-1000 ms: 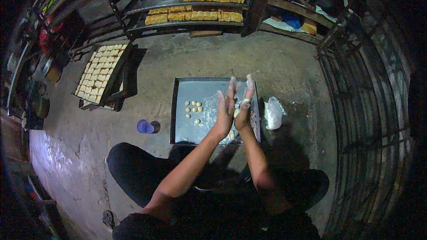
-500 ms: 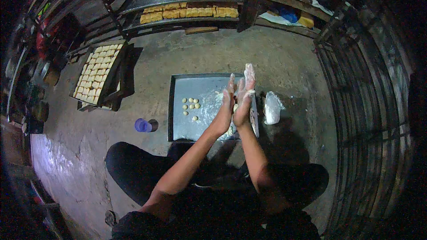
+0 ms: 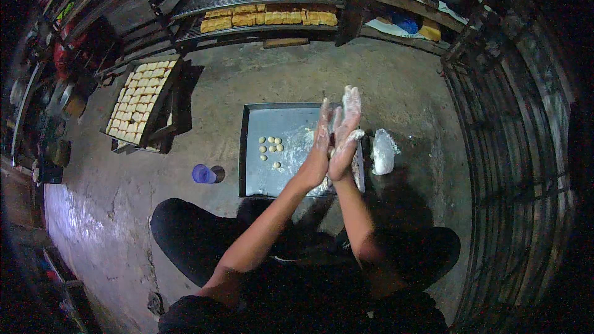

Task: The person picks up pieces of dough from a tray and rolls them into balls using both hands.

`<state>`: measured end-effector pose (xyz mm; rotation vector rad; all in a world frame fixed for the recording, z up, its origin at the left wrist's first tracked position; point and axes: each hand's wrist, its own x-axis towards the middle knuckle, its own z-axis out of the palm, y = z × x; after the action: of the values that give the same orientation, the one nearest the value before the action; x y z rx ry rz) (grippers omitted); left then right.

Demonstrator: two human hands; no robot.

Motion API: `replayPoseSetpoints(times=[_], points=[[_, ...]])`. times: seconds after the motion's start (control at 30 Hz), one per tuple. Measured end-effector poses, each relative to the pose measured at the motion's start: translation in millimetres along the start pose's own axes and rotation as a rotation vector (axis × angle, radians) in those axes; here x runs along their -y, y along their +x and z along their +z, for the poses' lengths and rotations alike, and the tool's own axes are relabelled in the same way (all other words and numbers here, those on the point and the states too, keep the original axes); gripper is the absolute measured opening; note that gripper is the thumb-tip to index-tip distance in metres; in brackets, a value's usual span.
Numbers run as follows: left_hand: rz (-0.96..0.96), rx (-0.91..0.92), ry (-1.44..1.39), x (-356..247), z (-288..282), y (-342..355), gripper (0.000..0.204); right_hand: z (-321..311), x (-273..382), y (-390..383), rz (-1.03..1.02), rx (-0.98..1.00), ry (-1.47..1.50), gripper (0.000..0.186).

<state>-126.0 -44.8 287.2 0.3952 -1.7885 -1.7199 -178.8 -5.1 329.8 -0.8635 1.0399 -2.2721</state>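
My left hand (image 3: 317,145) and my right hand (image 3: 345,136), both dusted with flour, are raised over the right half of a metal tray (image 3: 261,120), palms facing and fingers stretched upward. A pale dough ball (image 3: 331,151) is pressed between the palms, mostly hidden by them. On the tray's left part lie several small dough balls (image 3: 276,165), beside a patch of white flour (image 3: 296,154). A white bag (image 3: 383,153), with flour spilled round it, lies just right of the tray.
A purple cup (image 3: 203,174) stands left of the tray. Further left are stacked trays of pale dough pieces (image 3: 138,102). Baked loaves (image 3: 284,18) line shelves at the back. Dark metal racks (image 3: 504,173) line the right side; my bent legs (image 3: 185,229) are below the tray.
Compared with a second ago, my palms remain together round the dough, with the fingertips of both hands higher and the right palm slightly shifted against the left.
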Motion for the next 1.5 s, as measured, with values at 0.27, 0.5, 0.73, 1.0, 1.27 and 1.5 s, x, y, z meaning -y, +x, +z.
replayPoseSetpoints(times=[0.27,0.5,0.73,1.0,1.27,1.5], points=[[0.030,-0.243,-0.666,-23.9,-21.3,17.4,0.080,-29.4,-42.8,-6.2,-0.269,0.381,-0.740,0.101],[-0.085,-0.155,-0.014,32.5,-7.2,-0.5,0.072,-21.8,-46.8,-5.4,-0.280,0.302,-0.548,0.099],[-0.296,-0.203,-0.959,-13.7,-23.0,7.4,0.095,-43.0,-53.5,-1.8,-0.236,0.249,-0.772,0.088],[-0.248,-0.280,-0.543,5.2,-23.1,10.7,0.073,1.1,-24.3,-16.0,-0.217,0.419,-0.561,0.097],[-0.501,-0.220,-0.900,-30.6,-11.1,3.3,0.092,-52.6,-48.0,5.8,-0.179,0.426,-0.691,0.097],[-0.084,-0.474,-0.482,19.5,-41.5,17.7,0.054,13.0,-16.8,-15.7,-0.201,0.561,-0.636,0.107]])
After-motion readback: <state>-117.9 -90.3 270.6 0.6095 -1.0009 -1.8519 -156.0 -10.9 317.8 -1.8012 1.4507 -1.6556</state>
